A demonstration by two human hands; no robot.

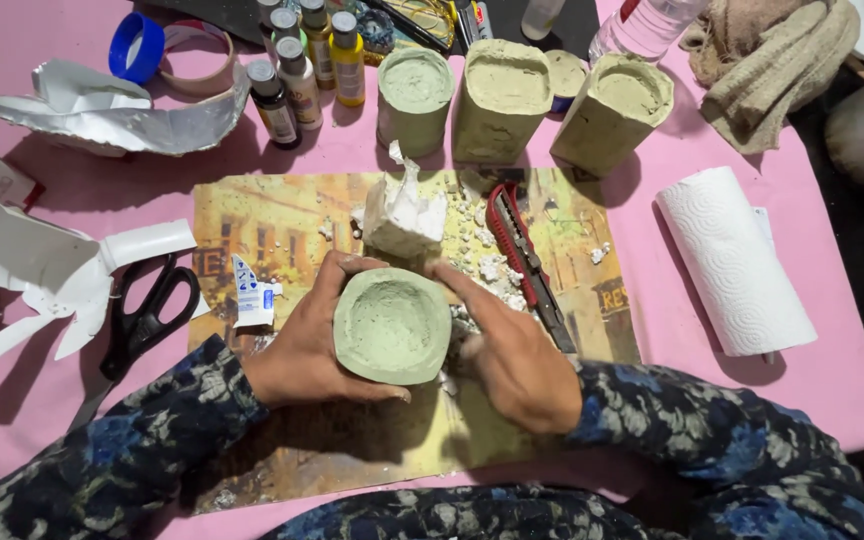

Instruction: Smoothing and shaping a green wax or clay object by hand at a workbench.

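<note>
Pale green and chalky, the small cast pot (392,326) sits between both hands above a printed placemat (252,215), its shallow hollow facing up and its rounded rim rough and matte. The left hand (307,345) wraps around the pot's left side, thumb curled under its lower edge and fingers closed against the wall, gripping it. The right hand (512,355) rests at the pot's right side with its fingers stretched forward and together, the forefinger laid along the rim; whether it truly grips cannot be told. Both forearms wear dark blue patterned sleeves. Just beyond the pot lies a white plaster lump (404,215) with crumbs scattered around it, and a red utility knife (522,255) lies slantwise to the right. Three taller green moulded blocks (502,95) stand at the mat's far edge, dusty and blunt-cornered. Black scissors (147,315) lie on the pink tablecloth (832,390) to the left, a paper towel roll (732,260) to the right.
</note>
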